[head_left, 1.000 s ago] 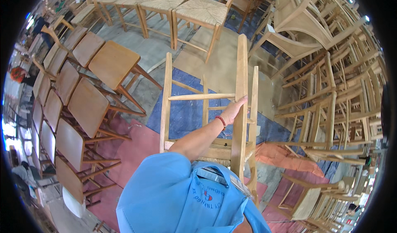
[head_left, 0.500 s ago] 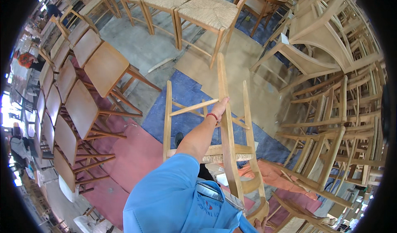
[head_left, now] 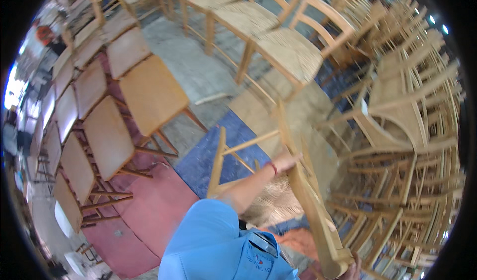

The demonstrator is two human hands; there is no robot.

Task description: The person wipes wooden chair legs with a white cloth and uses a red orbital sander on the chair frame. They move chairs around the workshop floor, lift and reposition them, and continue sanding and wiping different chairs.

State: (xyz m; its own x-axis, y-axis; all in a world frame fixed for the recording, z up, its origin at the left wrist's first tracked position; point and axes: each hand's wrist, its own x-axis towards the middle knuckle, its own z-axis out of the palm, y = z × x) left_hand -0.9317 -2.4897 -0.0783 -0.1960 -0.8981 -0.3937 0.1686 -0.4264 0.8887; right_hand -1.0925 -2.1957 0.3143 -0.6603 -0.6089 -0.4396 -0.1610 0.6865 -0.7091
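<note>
A wooden chair (head_left: 312, 203) with a woven straw seat (head_left: 271, 203) is tilted on its side in front of me, its legs pointing away. My left hand (head_left: 286, 160) is closed round the long post of its frame, with a red bead bracelet at the wrist. At the lower right, my right hand (head_left: 354, 269) grips the end of the chair's back and shows only in part. A rung joins two of the legs beyond my left hand. My blue shirt sleeve and pocket cover some of the view below the seat.
Rows of chairs with smooth brown seats (head_left: 151, 93) stand at the left. Straw-seated chairs (head_left: 290, 51) line the far side. Stacked wooden chairs (head_left: 392, 195) crowd the right. Red (head_left: 149, 200), blue (head_left: 208, 158) and tan sheets cover parts of the floor; an orange cloth (head_left: 298, 242) lies near the held chair.
The chair has turned and tilted, bringing more of its woven seat into view. Both hands have shifted to the right with it, still gripping. The surroundings have swung slightly in the view.
</note>
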